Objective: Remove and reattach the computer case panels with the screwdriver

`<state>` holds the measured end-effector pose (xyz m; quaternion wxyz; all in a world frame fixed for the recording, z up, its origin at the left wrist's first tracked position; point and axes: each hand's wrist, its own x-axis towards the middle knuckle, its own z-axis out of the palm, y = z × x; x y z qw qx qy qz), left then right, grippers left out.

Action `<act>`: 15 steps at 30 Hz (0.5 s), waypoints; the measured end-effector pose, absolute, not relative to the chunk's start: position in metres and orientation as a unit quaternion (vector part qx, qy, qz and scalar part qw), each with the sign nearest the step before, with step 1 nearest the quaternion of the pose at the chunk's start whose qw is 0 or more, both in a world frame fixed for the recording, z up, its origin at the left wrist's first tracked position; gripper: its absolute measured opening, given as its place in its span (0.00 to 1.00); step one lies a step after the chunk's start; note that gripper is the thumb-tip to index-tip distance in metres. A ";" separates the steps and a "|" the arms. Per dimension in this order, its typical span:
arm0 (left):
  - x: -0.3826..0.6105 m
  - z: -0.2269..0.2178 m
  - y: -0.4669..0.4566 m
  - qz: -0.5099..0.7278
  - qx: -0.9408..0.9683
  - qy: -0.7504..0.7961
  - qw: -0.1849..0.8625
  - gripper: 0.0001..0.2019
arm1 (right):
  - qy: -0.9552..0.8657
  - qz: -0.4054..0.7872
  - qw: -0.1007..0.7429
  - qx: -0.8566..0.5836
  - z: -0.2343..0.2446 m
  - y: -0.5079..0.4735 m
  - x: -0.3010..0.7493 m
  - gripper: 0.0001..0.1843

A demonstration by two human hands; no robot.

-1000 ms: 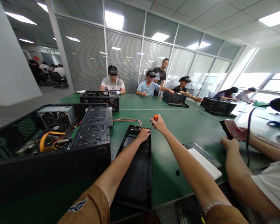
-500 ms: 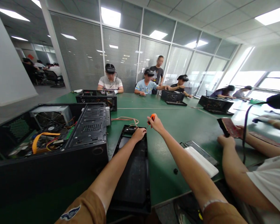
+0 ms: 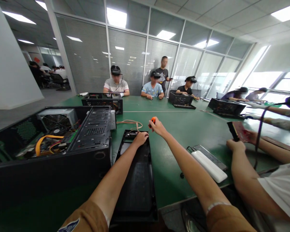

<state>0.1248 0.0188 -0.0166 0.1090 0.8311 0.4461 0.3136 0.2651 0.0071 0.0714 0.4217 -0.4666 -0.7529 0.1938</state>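
A black plastic computer front panel lies lengthwise before me on the green table, hollow side up. My left hand is at its far end, fingers pinched together near the far right corner; whatever is between them is hidden. My right hand is closed round the orange handle of a screwdriver. Its thin shaft slants down toward my left fingertips. I cannot tell whether the tip touches anything. Thin loose wires run from the panel's far end toward the open computer case on the left.
Right of the panel, a white power bank-like block overlaps a dark flat device, with a small black round piece nearby. A co-worker's hands hold a reddish-brown board. Other cases and seated people line the far side.
My view has turned slightly left. Both hands and the panel's far end have shifted a little left. The screwdriver remains in my right hand. Across the table, a person's outstretched arm has drawn back.
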 end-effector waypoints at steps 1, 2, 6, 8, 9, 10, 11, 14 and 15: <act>0.123 -0.017 0.018 0.315 0.829 0.449 0.108 0.09 | -0.756 0.194 0.419 -0.464 0.072 0.007 0.265 0.10; 0.121 -0.018 0.018 0.317 0.827 0.452 0.108 0.09 | -0.760 0.193 0.417 -0.460 0.072 0.007 0.264 0.10; 0.114 -0.019 0.016 0.325 0.814 0.469 0.109 0.10 | -0.774 0.193 0.415 -0.437 0.075 0.008 0.260 0.12; 0.108 -0.020 0.014 0.327 0.806 0.481 0.110 0.10 | -0.772 0.204 0.416 -0.435 0.075 0.009 0.256 0.12; 0.104 -0.020 0.014 0.328 0.802 0.486 0.111 0.09 | -0.770 0.210 0.416 -0.436 0.075 0.009 0.252 0.12; 0.100 -0.020 0.013 0.329 0.798 0.492 0.111 0.09 | -0.767 0.216 0.417 -0.436 0.075 0.009 0.249 0.12; 0.096 -0.020 0.012 0.329 0.794 0.499 0.111 0.09 | -0.765 0.220 0.420 -0.436 0.076 0.009 0.245 0.12; 0.086 -0.020 0.009 0.330 0.775 0.528 0.106 0.09 | -0.762 0.228 0.430 -0.426 0.076 0.008 0.234 0.13; 0.083 -0.020 0.008 0.331 0.768 0.539 0.104 0.09 | -0.763 0.231 0.430 -0.423 0.076 0.008 0.230 0.12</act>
